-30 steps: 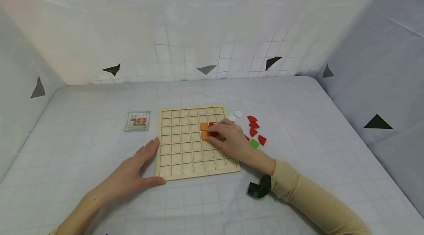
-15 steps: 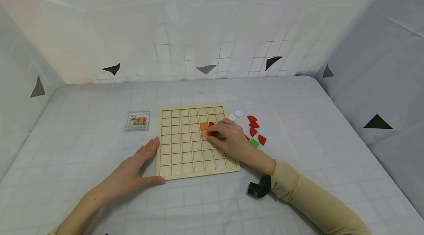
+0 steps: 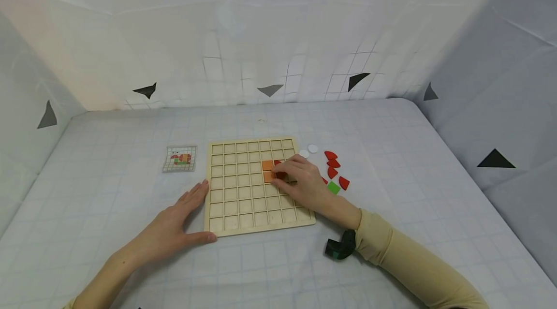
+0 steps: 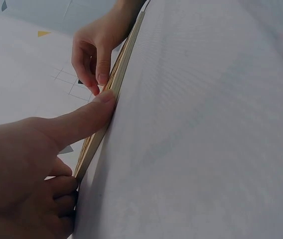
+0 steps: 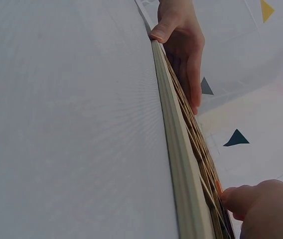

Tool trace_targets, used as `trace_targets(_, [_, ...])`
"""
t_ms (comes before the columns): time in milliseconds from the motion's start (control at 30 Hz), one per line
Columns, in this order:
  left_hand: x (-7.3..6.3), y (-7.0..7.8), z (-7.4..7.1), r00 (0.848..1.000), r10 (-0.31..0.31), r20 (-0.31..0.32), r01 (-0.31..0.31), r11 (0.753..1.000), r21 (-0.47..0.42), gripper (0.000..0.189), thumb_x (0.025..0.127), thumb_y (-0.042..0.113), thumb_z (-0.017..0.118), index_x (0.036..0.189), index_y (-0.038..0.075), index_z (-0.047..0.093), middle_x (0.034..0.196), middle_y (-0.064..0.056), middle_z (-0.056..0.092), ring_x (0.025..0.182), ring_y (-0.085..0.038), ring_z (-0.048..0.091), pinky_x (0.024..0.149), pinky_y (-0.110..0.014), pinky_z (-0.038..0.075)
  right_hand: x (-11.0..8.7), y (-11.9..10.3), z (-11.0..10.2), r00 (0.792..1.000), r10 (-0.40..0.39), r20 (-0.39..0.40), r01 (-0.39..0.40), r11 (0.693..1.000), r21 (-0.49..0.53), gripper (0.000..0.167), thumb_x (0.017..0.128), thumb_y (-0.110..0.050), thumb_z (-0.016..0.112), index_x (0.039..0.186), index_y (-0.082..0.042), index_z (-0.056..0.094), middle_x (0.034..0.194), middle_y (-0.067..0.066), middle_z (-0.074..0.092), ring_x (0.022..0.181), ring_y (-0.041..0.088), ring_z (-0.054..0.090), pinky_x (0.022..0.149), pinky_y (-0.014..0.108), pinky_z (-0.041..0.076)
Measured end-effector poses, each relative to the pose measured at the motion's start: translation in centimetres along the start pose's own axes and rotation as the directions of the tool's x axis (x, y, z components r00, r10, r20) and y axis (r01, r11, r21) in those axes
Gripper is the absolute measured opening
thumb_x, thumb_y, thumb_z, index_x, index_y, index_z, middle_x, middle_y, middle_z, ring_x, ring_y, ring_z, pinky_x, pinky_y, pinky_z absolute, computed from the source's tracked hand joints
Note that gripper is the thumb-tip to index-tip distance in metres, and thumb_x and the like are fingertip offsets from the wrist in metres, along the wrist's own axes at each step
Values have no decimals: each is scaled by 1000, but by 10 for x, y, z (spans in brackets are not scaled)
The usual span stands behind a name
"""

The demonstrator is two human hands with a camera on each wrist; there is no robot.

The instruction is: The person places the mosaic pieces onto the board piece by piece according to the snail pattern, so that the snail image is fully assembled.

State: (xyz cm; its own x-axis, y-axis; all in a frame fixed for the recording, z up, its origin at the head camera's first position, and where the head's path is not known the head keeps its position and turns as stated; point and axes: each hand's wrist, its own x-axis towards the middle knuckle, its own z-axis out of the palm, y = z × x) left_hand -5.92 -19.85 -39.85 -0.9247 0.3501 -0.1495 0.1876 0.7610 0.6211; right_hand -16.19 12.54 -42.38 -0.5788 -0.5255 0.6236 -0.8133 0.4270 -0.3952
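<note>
A pale wooden grid board (image 3: 237, 206) lies mid-table, with two orange square tiles (image 3: 267, 165) stacked one cell above the other. My left hand (image 3: 171, 231) rests at its left side, fingers straight along the edge and thumb on the near left corner. In the left wrist view that thumb (image 4: 89, 117) lies on the board's rim. My right hand (image 3: 306, 184) reaches over the board from the right, finger and thumb curled beside the lower orange square. They pinch a red tile (image 3: 282, 175), largely hidden by the hand. Another red tile (image 3: 277, 162) shows just above the fingers.
Right of the board lie several red quarter-circle tiles (image 3: 332, 173), a green square tile (image 3: 333, 188) and two white round tiles (image 3: 313, 148). A small pattern card (image 3: 180, 159) lies to the left. A dark device (image 3: 341, 246) sits at the right wrist.
</note>
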Motion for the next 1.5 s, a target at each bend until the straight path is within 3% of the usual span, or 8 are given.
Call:
trace_targets(200, [-1, -1, -1, 1000, 1, -3, -1, 1000, -2, 114, 75, 67, 74, 162, 22, 16, 167, -6, 17, 151, -42, 20, 117, -65, 23, 5, 0, -4, 997, -13, -79, 13, 1000, 6, 22, 76, -7, 85, 96, -4, 76, 87, 5, 75, 85, 19, 63, 67, 29, 55])
trace_targets(333, [-1, -2, 0, 1000, 9, -4, -9, 1000, -3, 114, 75, 69, 73, 162, 22, 16, 167, -7, 18, 150, -43, 21, 116, -66, 23, 6, 5, -21, 988, 95, -121, -87, 994, 71, 23, 77, -6, 85, 98, -4, 77, 89, 5, 76, 84, 20, 64, 62, 37, 53])
trace_targets(533, [0, -1, 0, 1000, -9, 2, 9, 1000, -4, 115, 74, 67, 75, 162, 23, 15, 168, -5, 17, 151, -41, 20, 117, -66, 22, -9, 26, -54, 957, 286, -51, -284, 958, 45, 18, 83, -7, 81, 101, -9, 78, 92, 3, 74, 84, 21, 64, 66, 39, 53])
trace_targets(667, [0, 1, 0, 1000, -2, -5, 2, 1000, 9, 114, 74, 69, 73, 162, 22, 16, 167, -7, 18, 150, -43, 21, 116, -67, 23, -24, 40, -76, 939, 342, -35, -342, 940, -3, 19, 85, -7, 79, 103, -10, 77, 90, 2, 72, 81, 22, 60, 63, 33, 48])
trace_targets(967, [0, 0, 0, 1000, -6, -5, 6, 1000, 9, 115, 74, 68, 74, 162, 22, 16, 167, -6, 18, 150, -42, 21, 116, -67, 24, -49, 75, -94, 883, 461, -85, -466, 883, -53, 19, 90, -10, 74, 109, -12, 75, 101, 4, 72, 97, 20, 61, 83, 29, 48])
trace_targets(1033, [-1, 0, 0, 1000, -1, -10, 2, 1000, 12, 115, 74, 68, 74, 162, 22, 16, 167, -6, 18, 150, -42, 22, 116, -66, 24, -52, 80, -93, 882, 464, -84, -468, 883, -42, 19, 90, -10, 74, 110, -11, 75, 102, 4, 72, 98, 19, 61, 84, 27, 48])
trace_targets(1233, [-3, -2, 0, 999, 19, -28, -19, 1000, 19, 114, 75, 70, 72, 162, 22, 16, 167, -5, 20, 150, -42, 23, 114, -68, 25, -53, 83, -90, 907, 413, -82, -418, 907, -56, 21, 89, -8, 75, 110, -11, 75, 100, 3, 73, 95, 17, 62, 83, 22, 49])
trace_targets(1500, [0, -1, 0, 1000, 2, -7, -2, 1000, 22, 115, 74, 69, 73, 162, 23, 15, 167, -5, 18, 150, -42, 22, 115, -68, 24, -55, 81, -90, 916, 393, -82, -399, 914, -69, 24, 85, -7, 79, 108, -10, 76, 98, 2, 73, 93, 17, 63, 79, 20, 49])
